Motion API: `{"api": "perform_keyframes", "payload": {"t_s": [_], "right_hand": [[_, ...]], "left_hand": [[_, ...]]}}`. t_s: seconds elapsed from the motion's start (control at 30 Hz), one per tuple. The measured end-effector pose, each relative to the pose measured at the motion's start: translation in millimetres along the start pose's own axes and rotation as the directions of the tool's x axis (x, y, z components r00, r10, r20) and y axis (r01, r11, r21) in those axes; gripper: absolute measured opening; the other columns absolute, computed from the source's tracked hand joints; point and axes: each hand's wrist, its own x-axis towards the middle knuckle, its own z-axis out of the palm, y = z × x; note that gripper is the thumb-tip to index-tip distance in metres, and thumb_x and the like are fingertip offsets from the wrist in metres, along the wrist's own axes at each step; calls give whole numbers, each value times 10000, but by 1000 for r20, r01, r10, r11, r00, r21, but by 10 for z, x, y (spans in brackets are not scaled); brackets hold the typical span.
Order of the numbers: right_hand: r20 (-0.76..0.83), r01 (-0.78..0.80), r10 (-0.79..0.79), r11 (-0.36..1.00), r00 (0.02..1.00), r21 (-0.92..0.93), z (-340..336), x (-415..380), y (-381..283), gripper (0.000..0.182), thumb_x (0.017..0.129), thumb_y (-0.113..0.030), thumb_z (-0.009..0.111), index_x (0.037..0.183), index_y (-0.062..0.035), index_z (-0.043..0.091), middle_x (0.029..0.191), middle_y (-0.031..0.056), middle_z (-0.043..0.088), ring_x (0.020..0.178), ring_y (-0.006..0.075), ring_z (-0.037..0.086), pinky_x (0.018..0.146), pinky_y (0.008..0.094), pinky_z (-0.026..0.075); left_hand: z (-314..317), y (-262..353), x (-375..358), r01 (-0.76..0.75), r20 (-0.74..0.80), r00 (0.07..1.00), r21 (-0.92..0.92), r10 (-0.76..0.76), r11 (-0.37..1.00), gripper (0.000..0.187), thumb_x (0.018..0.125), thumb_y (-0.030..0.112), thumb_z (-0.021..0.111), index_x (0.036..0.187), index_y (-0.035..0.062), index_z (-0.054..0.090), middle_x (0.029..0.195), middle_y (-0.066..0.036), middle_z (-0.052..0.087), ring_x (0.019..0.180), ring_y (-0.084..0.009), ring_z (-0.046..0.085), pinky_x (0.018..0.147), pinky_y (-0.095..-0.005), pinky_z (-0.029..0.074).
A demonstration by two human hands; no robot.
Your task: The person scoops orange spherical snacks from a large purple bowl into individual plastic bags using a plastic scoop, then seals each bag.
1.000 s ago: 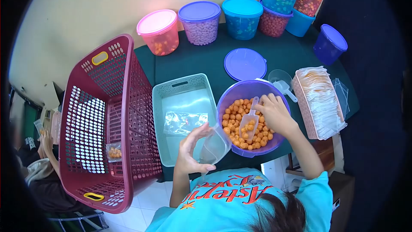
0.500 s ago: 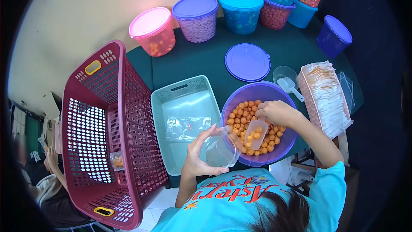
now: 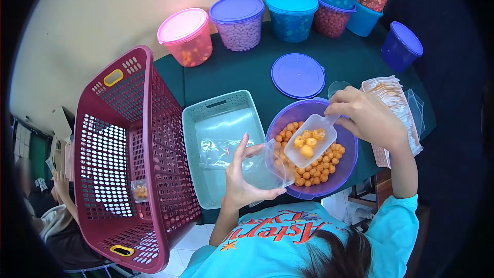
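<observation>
1. Lifted since a second ago, the small clear plastic scoop (image 3: 310,143) has left the snack pile and hangs loaded above the round purple plastic bowl (image 3: 346,155).
2. Right hand (image 3: 366,117) closes its grip on the scoop handle; left hand (image 3: 244,177) pinches the clear plastic pouch (image 3: 267,167) open, just beside the bowl at the bench's near edge.
3. Risk: orange snack balls (image 3: 307,144) may roll past the limp pouch mouth.
4. Pouch edges are hard to make out; its seal cannot be told.

Orange snack balls (image 3: 314,167) fill a purple bowl (image 3: 346,167) beside a maroon basket (image 3: 154,123).
</observation>
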Motion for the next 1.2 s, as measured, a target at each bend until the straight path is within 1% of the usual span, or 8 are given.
{"api": "perform_keyframes", "payload": {"t_s": [0.2,0.43,0.63,0.7,0.83,1.03,1.1,1.2], "right_hand": [[33,237,-241,907,970,-347,-108,25,-382,156,635,-93,550,772,-47,610,849,70,520,867,178,488,748,290,386],[101,398,-386,864,917,-309,-17,-32,-660,111,631,-134,573,713,-60,578,886,60,494,850,167,482,710,293,383],[50,407,-407,882,912,-236,-111,-27,-548,100,640,-124,562,720,-63,564,874,41,487,825,151,490,694,273,385],[-39,464,-474,873,880,-147,-109,-40,-550,104,637,-132,562,718,-67,555,858,30,498,827,144,493,697,275,388],[-73,497,-518,846,853,-195,-43,-57,-611,180,612,-105,597,782,-93,537,836,16,503,792,154,493,724,293,394],[-227,464,-492,870,840,-169,-184,-83,-405,79,630,-117,558,681,-83,508,765,19,493,793,156,485,683,280,381],[-229,204,-297,912,927,-356,-334,-142,-278,84,626,-99,552,675,-76,487,740,23,472,758,165,473,673,288,371],[-122,93,-155,907,980,-410,-7,-72,-24,95,628,-76,547,722,-79,543,747,31,485,763,163,472,654,289,363]], "left_hand": [[145,120,36,-67,-19,997,77,69,995,1103,419,327,824,1272,-45,232,959,-183,568,893,-251,569,771,-341,446],[236,131,-20,-25,-24,999,-14,25,1000,1084,428,232,829,1281,-51,223,976,-156,546,916,-226,535,799,-317,395],[-73,47,141,109,268,963,-321,-20,941,1030,479,260,818,1288,-19,245,1079,-170,519,908,-211,538,792,-312,426],[-234,33,199,331,636,758,-187,-143,925,935,541,235,790,1270,-29,268,1118,-156,496,968,-199,504,837,-312,400],[-249,-157,159,534,848,528,-374,47,758,784,626,186,731,1244,-27,300,1132,-149,483,1024,-197,468,872,-310,369],[-75,-106,-43,681,789,612,-493,-53,541,658,689,163,665,1220,-23,325,1122,-155,485,1036,-224,466,900,-342,341],[-143,-79,-83,636,669,723,-546,-174,545,640,708,164,643,1222,-33,318,1045,-150,525,978,-239,514,838,-367,387],[-249,-155,-114,469,562,825,-626,-56,623,643,713,179,649,1228,-22,321,960,-157,564,919,-237,545,810,-356,411]]}}
